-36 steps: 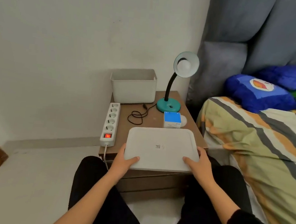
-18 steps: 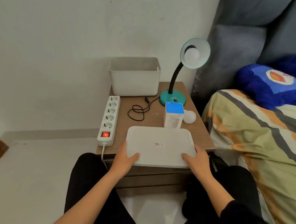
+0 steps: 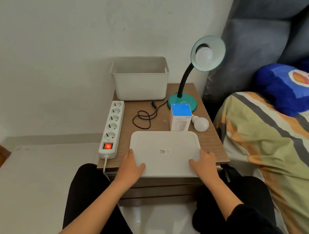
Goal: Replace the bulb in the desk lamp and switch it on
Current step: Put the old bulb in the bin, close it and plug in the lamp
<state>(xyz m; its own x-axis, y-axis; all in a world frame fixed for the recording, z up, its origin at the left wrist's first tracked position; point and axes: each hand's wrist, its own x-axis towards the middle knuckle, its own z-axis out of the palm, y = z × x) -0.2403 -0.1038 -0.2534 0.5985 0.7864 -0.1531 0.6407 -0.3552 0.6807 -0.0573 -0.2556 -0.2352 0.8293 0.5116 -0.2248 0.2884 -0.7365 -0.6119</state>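
A teal desk lamp (image 3: 182, 103) with a black gooseneck stands at the back right of the bedside table (image 3: 211, 141). An unlit white bulb (image 3: 203, 55) sits in its shade. A loose white bulb (image 3: 201, 123) lies beside a blue-and-white box (image 3: 180, 117) in front of the lamp base. The lamp's black cord (image 3: 144, 117) lies coiled and unplugged next to a white power strip (image 3: 112, 128) whose red switch glows. My left hand (image 3: 132, 166) and my right hand (image 3: 204, 164) rest on the near corners of a flat white lid (image 3: 163, 151).
A white plastic bin (image 3: 139, 77) stands at the table's back against the wall. A bed with a striped blanket (image 3: 271, 147) and blue pillow (image 3: 292, 88) is close on the right. My knees in black trousers flank the table's front.
The view has tilted down and closer to the table. Both hands stay on the white lid, which has settled flat on the table's front.
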